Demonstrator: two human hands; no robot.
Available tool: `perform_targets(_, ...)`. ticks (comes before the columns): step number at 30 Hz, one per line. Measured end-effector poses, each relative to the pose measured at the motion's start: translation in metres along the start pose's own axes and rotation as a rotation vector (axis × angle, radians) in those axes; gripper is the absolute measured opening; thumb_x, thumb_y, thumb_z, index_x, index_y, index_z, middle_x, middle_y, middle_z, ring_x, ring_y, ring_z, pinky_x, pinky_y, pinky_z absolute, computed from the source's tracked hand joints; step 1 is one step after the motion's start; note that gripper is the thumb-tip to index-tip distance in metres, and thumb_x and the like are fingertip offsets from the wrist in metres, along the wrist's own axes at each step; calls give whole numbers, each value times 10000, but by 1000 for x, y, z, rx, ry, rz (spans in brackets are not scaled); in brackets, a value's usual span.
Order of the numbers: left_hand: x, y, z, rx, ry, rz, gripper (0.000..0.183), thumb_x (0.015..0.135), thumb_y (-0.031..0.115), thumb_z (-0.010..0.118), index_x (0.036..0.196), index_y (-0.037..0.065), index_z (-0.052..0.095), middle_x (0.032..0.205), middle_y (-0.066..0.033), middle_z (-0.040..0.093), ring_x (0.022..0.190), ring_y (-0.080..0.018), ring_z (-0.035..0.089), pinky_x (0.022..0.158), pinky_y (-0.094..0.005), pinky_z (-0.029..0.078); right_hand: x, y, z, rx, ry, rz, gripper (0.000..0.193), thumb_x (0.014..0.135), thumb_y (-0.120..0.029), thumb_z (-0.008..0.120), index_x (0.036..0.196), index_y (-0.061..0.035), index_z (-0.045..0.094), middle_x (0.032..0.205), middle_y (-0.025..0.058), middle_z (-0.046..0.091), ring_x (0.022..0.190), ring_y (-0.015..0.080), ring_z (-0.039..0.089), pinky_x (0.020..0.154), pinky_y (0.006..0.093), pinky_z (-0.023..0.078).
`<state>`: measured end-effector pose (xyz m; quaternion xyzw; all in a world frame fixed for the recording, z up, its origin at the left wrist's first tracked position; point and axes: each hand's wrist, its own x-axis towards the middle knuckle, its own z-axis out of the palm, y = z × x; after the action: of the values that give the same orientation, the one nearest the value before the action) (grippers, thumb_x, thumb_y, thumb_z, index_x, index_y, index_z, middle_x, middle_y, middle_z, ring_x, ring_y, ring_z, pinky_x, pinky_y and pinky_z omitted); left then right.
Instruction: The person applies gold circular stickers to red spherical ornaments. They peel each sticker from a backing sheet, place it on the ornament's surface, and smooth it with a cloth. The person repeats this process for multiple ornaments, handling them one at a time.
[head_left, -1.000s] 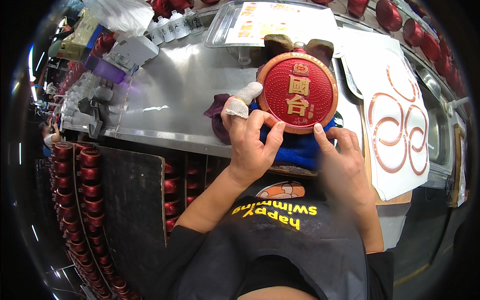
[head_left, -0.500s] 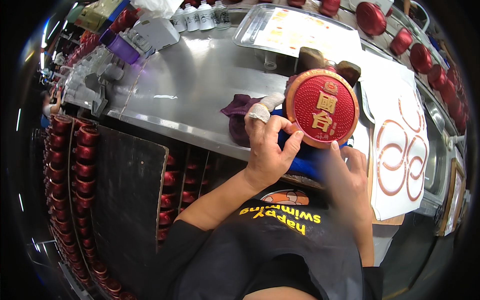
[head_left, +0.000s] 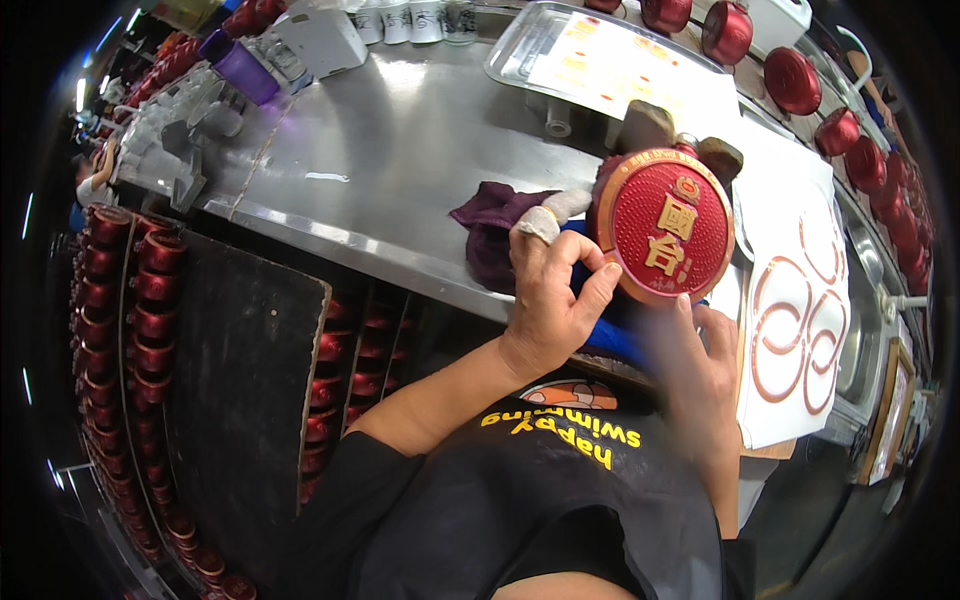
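Round red embossed disc (head_left: pixel 667 224), right of centre frame: clamped at left rim by left hand (head_left: pixel 553 297); right hand (head_left: pixel 700 365) blurred beneath, grip indeterminable. Purple cloth (head_left: pixel 492 225) alongside on steel counter (head_left: pixel 400 140).

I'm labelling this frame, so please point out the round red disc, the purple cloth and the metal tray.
round red disc (head_left: pixel 668 226), head view, middle of its textured face
purple cloth (head_left: pixel 487 219), head view, folded middle
metal tray (head_left: pixel 503 57), head view, near rim

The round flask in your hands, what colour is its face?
Red, with a gold rim and gold raised characters; the round flask shows clearly in the head view.
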<state>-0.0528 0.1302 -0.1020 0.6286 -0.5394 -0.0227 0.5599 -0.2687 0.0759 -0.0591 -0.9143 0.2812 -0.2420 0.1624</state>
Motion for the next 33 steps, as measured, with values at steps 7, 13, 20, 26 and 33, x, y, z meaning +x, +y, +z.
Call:
perform_targets(7, -2, -4, 0, -91, -37, -79, 166, 935, 164, 733, 962, 56, 609, 1030, -126, 591, 1127, -334, 483, 1006, -449, 348, -9, 19, 5, 5, 76, 55, 707, 799, 130, 620, 1486, 17, 497, 1141, 209, 579, 1071, 374, 568, 953, 461, 476)
perform_targets(13, -1, 5, 8, 156, -151, 134, 1054, 906, 554, 737, 1573, -49, 188, 1482, -249, 405, 1400, -397, 366, 1140, -532, 233, -6, 32, 6, 92, 119, 218, 698, 1010, -234, 665, 1550, 83, 357, 1217, 200, 575, 1101, 303, 572, 966, 405, 474)
perform_targets(20, 4, 4, 10, 198, -221, 62, 1078, 921, 528, 726, 1600, -47, 117, 1573, -303, 302, 1457, -427, 304, 1161, -553, 215, 21, 44, 12, 488, 153, 360, 740, 1020, -334, 662, 1528, 116, 366, 1258, 183, 556, 1104, 258, 579, 986, 370, 479)
perform_targets(26, 2, 2, 8, 144, -250, 44, 1042, 944, 492, 714, 1599, -50, 112, 1596, -322, 258, 1488, -443, 266, 1195, -540, 191, 26, 50, 14, 505, 141, 325, 651, 1019, -348, 673, 1502, 38, 472, 1197, 141, 576, 1097, 223, 573, 982, 345, 474)
perform_targets(33, 4, 1, 6, 65, -284, 25, 1027, 955, 454, 717, 1597, -66, 105, 1602, -328, 247, 1502, -452, 250, 1212, -530, 191, 33, 58, 13, 764, 150, 422, 554, 1044, -347, 637, 1446, 24, 550, 1135, 103, 593, 1058, 181, 561, 989, 323, 450)
